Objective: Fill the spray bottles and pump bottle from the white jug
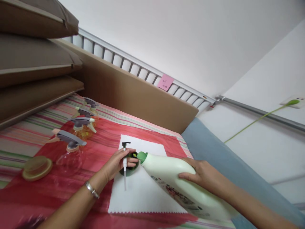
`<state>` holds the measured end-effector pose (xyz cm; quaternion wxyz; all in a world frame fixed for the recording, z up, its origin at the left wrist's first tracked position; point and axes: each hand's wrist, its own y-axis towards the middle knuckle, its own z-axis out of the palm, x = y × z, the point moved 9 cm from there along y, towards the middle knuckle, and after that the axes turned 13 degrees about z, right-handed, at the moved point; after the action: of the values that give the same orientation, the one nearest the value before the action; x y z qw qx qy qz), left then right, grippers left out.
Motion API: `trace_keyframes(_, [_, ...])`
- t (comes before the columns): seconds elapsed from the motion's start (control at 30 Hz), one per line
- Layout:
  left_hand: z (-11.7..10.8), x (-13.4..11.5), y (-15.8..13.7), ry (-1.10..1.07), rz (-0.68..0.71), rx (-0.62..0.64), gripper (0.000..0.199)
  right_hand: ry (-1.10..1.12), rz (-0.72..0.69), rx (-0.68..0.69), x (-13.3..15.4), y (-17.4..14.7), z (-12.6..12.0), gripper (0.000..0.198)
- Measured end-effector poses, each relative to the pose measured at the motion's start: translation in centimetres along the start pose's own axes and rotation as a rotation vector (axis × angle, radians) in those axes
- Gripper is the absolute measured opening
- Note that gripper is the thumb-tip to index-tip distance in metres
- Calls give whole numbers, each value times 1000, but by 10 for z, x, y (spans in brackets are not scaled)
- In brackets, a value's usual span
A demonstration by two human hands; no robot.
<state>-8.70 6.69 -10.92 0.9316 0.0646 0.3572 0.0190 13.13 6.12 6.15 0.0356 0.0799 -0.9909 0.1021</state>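
Note:
My left hand keeps a pump head with a black nozzle, white collar and clear tube upright between its fingers. The same hand's fingers wrap round a small dark green bottle, partly hidden behind them. My right hand grips a large pale green jug with a printed label. The jug is tilted, and its green spout meets the small bottle's top. Whether liquid flows there I cannot tell. Beneath both lies a white cloth with zigzag edges.
On the left stand several clear spray bottles with grey trigger heads. Beside them is a round yellowish lidded container. A red plastic sheet covers striped fabric. Brown cushions are stacked at left; a brown board runs along the back.

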Motion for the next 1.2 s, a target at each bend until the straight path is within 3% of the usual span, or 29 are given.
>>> trace_keyframes(1.2, [-1, 4, -1, 36, 2, 18, 39, -63, 24, 10, 8, 4, -11, 42])
